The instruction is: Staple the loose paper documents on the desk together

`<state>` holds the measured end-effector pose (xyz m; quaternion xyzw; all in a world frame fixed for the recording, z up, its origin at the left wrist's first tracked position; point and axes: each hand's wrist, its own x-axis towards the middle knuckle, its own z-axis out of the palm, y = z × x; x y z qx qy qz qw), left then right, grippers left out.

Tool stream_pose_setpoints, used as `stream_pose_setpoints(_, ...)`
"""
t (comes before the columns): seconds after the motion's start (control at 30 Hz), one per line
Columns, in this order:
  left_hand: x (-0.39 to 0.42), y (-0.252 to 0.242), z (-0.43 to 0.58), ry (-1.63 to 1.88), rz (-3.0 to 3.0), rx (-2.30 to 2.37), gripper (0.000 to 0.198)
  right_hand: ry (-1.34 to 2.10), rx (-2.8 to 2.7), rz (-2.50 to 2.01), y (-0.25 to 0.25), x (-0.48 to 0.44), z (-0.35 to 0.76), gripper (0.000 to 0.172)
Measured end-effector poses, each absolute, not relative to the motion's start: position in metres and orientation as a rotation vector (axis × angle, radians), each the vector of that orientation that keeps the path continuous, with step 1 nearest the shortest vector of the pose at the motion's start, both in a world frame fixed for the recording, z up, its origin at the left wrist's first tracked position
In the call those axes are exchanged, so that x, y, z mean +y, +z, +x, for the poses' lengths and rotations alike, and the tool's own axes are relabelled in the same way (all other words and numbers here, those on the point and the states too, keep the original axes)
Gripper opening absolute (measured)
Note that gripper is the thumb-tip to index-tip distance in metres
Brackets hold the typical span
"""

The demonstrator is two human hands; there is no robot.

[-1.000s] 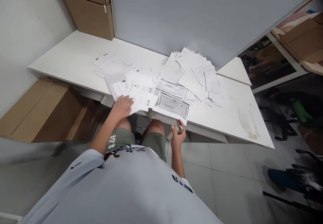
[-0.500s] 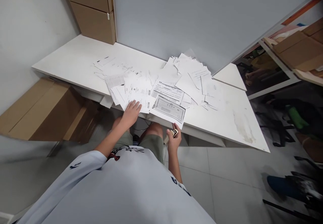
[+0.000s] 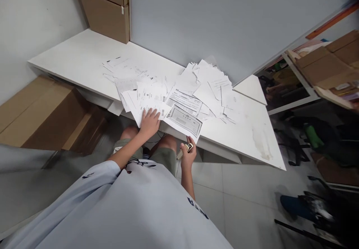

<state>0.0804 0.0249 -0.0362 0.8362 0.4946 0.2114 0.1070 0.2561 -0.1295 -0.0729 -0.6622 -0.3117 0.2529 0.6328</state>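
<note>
My left hand (image 3: 150, 122) lies with its fingers spread on a white printed sheet (image 3: 150, 95) that bears barcodes, at the desk's front edge. In my right hand (image 3: 188, 155) is a small cream-coloured stapler (image 3: 183, 149), its shape partly covered by the fingers. That hand's fingertips touch the lower right corner of a sheet printed with a grey bordered certificate (image 3: 183, 120), which overhangs the desk edge. Behind it lies another printed form (image 3: 183, 102).
A heap of loose papers (image 3: 207, 76) spreads over the white desk (image 3: 244, 140) against the grey partition (image 3: 196, 20). More sheets lie at the left. Cardboard boxes stand on the desk's back left (image 3: 105, 15) and beneath its left end (image 3: 47, 114). Shelving (image 3: 303, 88) stands at right.
My left hand has slid slightly to the right across the printed sheet. My right hand keeps its hold on the stapler by the certificate sheet's corner. The camera view has shifted a little.
</note>
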Motion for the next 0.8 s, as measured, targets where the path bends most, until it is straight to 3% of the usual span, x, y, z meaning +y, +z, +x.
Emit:
stream_pose_setpoints(0.2,0.09,-0.034,0.029,0.613,2.419,1.219,0.049,0.534,-0.753,-1.569,-0.08,-0.151,0.268,0.065)
stream_pose_setpoints(0.33,0.115,-0.015,-0.001,0.695,2.387,1.255,0.037,0.55,-0.867,-1.548,-0.084,-0.167,0.272,0.068)
stream_pose_setpoints(0.57,0.051,-0.009,0.058,1.186,1.78,1.249,0.044,0.608,-0.815,-1.56,-0.076,-0.161,0.255,0.07)
stream_pose_setpoints(0.8,0.032,-0.023,0.1,0.903,1.912,0.996,0.037,0.728,-0.755,-1.45,-0.062,-0.142,0.24,0.065)
